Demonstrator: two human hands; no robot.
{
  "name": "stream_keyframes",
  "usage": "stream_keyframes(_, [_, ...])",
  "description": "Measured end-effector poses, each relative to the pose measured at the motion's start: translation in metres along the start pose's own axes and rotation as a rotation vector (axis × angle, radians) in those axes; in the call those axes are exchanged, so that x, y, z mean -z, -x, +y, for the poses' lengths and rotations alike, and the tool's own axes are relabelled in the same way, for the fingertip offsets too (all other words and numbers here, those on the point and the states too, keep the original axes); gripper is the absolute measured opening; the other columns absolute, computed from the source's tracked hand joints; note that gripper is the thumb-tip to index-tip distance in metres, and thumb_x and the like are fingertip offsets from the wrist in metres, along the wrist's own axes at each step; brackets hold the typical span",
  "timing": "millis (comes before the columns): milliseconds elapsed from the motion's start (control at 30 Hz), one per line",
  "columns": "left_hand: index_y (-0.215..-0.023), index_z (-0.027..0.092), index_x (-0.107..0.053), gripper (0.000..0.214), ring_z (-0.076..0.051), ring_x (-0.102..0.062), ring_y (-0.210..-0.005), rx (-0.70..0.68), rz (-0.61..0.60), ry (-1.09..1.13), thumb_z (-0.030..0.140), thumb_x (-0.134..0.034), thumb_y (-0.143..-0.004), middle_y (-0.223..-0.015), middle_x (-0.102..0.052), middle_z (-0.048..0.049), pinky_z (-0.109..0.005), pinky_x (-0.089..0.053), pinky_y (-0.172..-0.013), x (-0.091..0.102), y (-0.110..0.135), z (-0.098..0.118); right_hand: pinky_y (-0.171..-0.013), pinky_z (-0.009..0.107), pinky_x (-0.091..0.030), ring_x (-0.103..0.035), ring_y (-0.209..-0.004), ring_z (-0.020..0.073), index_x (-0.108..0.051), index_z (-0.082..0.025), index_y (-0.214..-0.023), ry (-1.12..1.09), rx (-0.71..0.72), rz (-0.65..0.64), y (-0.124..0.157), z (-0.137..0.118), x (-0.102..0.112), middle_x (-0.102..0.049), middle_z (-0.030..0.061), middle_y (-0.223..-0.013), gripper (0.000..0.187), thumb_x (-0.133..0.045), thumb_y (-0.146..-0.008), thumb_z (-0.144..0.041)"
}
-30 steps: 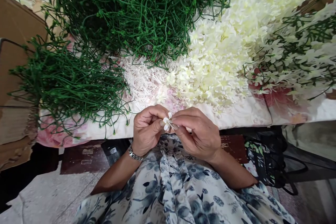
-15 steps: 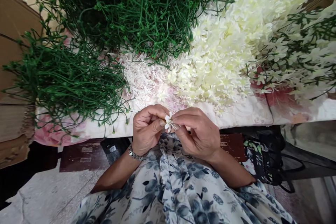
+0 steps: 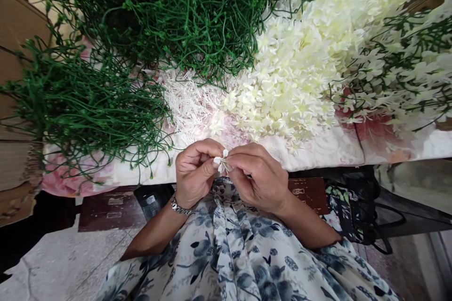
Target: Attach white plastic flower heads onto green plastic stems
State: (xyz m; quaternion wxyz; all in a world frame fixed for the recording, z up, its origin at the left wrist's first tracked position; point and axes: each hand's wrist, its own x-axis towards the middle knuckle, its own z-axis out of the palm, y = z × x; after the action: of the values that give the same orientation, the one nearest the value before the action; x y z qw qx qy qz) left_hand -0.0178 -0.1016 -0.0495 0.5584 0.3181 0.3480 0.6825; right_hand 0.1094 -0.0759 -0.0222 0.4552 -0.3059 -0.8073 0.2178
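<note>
In front of my chest, a small white artificial flower (image 3: 221,163) is pinched between my two hands, with thin white stamen strands at its centre. My left hand (image 3: 194,169) grips the flower from the left with thumb and forefinger. From the other side, the fingertips of my right hand (image 3: 259,176) close on its right edge, by the strands; exactly which part they hold is hidden. Just beyond my hands lies a pile of loose white stamens (image 3: 185,101). A heap of cream-white flower heads (image 3: 289,89) spreads to the right of it.
Green plastic stems (image 3: 197,14) are heaped at the back, with a smaller bunch (image 3: 92,108) at left. Finished-looking white sprays with green stems (image 3: 399,70) lie at right. A floral cloth (image 3: 314,150) covers the table. A cardboard box (image 3: 21,33) stands at the left edge.
Both hands have shifted slightly left together with the flower. The flower has turned a little between the fingertips, and the whole view has shifted slightly.
</note>
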Motion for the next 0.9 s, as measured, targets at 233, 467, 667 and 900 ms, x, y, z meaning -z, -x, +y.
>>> stream_keyframes(233, [-0.083,0.019,-0.066,0.009,-0.009,-0.057,-0.067,-0.095,-0.027,-0.135,0.019,-0.067,-0.074,-0.077,-0.061,-0.0018,-0.018,-0.045,-0.054,0.002,0.0,-0.004,-0.065,0.026,-0.053,-0.059,-0.079,0.0122,-0.058,-0.015,-0.092,-0.064,-0.031,-0.015,-0.001,0.007,0.003,-0.06,0.0069,-0.086,0.016,-0.056,-0.078,-0.007])
stream_keyframes(467, [-0.083,0.017,-0.063,0.016,-0.012,-0.058,-0.072,-0.243,-0.116,-0.651,0.005,-0.058,-0.075,-0.074,-0.06,-0.0019,-0.023,-0.046,-0.064,0.007,0.002,0.009,-0.067,0.03,-0.052,-0.057,-0.081,0.0166,-0.058,-0.015,-0.09,0.139,0.018,-0.133,0.006,0.012,0.006,-0.061,0.0088,-0.085,0.016,-0.056,-0.076,-0.006])
stream_keyframes(667, [-0.088,0.017,-0.062,0.016,-0.011,-0.06,-0.073,-0.291,-0.164,-0.992,0.006,-0.053,-0.079,-0.078,-0.064,-0.0024,-0.023,-0.048,-0.066,0.01,0.002,0.021,-0.066,0.031,-0.046,-0.054,-0.075,0.0155,-0.059,-0.014,-0.085,0.228,-0.009,-0.171,0.006,0.016,0.002,-0.062,0.0069,-0.08,0.012,-0.059,-0.075,-0.007])
stream_keyframes(900, [-0.093,0.019,-0.065,0.023,-0.015,-0.061,-0.079,-0.538,0.101,-1.234,0.006,-0.057,-0.076,-0.085,-0.066,-0.0032,-0.029,-0.047,-0.071,0.038,-0.003,0.045,-0.07,0.034,-0.034,-0.048,-0.076,0.0166,-0.06,-0.019,-0.076,0.567,-0.005,-0.168,-0.009,0.026,-0.009,-0.061,0.0031,-0.076,0.007,-0.056,-0.08,-0.015])
